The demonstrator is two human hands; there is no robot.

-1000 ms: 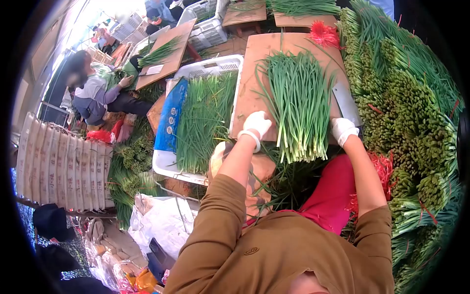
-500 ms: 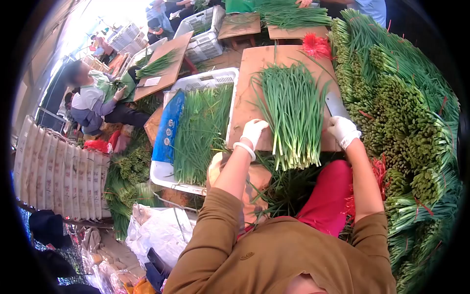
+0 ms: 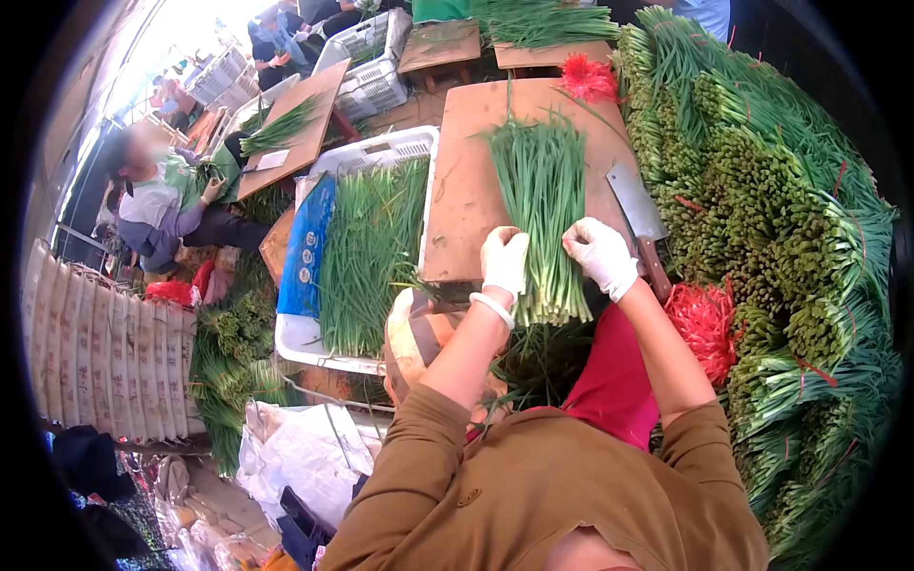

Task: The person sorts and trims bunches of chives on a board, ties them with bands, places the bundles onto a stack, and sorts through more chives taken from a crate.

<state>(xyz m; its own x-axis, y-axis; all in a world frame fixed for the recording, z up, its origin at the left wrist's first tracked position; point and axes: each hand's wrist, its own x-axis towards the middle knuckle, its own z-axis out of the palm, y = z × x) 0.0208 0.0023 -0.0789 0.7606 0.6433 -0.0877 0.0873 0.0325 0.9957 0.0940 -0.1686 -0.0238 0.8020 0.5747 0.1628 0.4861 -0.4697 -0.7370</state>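
Looking at loose bunch of garlic chives [image 3: 545, 181] on wooden board [image 3: 466, 195], tips far, pale cut ends poking past near edge. Left hand [image 3: 505, 262], gloved, curled against left side of stalks near cut ends; can't tell if pinching any. Right hand [image 3: 602, 255], also gloved, at right side of bunch, fingers bent inward; can't tell if closed on anything. Cleaver [image 3: 635, 203] to the right, blade on board, handle pointing near. Red string bundle [image 3: 700, 322] near right, second red tangle [image 3: 589, 78] at far right corner of board. White crate [image 3: 286, 344] of chives just left. Tall stack of chive bundles [image 3: 762, 219] along right.
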